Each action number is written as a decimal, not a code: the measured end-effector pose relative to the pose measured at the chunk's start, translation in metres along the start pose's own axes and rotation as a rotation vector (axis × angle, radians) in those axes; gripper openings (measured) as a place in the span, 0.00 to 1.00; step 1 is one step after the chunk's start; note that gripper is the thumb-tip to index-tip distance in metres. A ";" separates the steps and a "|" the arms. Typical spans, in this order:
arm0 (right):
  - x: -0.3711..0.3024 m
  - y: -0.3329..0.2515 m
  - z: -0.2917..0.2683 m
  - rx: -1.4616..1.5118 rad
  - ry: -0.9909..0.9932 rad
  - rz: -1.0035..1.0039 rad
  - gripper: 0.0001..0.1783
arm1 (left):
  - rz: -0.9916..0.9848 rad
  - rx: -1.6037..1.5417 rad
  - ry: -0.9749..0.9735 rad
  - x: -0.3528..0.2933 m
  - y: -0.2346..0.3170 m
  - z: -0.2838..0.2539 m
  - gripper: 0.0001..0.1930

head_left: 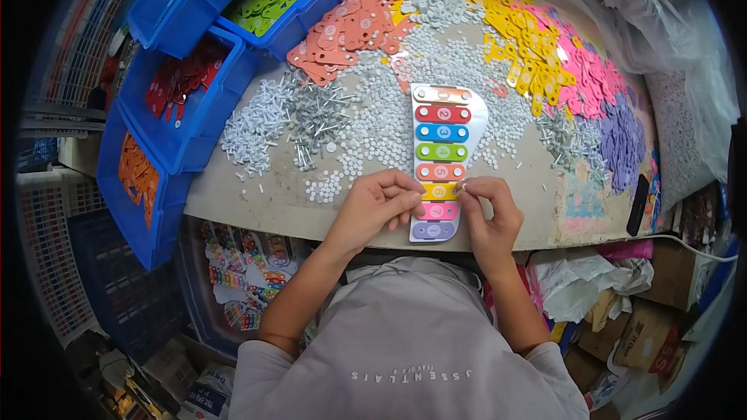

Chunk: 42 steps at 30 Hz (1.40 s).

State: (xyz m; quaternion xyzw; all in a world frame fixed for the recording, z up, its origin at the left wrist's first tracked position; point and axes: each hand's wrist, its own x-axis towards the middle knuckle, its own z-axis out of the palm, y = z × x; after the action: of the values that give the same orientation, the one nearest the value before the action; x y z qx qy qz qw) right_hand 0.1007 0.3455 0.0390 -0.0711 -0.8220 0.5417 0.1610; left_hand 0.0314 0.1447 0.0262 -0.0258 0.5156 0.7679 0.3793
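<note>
A white toy xylophone [478, 113] lies upright in front of me, with a column of coloured bars from orange at the far end to purple at the near end. White round caps sit on the ends of the farther bars; the purple bar [433, 230] shows bare holes. My right hand [492, 214] pinches a small white cap [461, 186] at the right end of the yellow bar [440, 192]. My left hand [383, 204] is closed at the left ends of the yellow and pink bars, its fingertips pressed together; what they hold is hidden.
Loose white caps [381, 109] and metal pins [319, 113] spread around the xylophone. Piles of salmon [350, 23], yellow [525, 39], pink [587, 82] and purple bars [621, 140] lie beyond. Blue bins [175, 152] stand left; a bin of finished-looking xylophones [241, 264] sits below.
</note>
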 end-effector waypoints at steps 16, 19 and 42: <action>0.006 0.007 -0.005 -0.319 -0.062 -0.310 0.12 | 0.017 0.449 -0.014 0.013 0.003 0.002 0.26; 0.005 0.004 -0.006 -0.121 -0.131 0.055 0.11 | 0.073 0.544 -0.020 0.018 0.003 0.000 0.25; 0.023 0.023 -0.013 0.409 -0.531 0.643 0.16 | -0.013 0.291 -0.081 0.032 -0.002 -0.003 0.11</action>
State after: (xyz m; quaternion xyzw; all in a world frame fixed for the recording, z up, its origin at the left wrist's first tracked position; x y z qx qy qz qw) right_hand 0.0821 0.3727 0.0269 -0.1479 -0.6472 0.7146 -0.2206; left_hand 0.0087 0.1603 0.0091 0.0569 0.6058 0.6828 0.4045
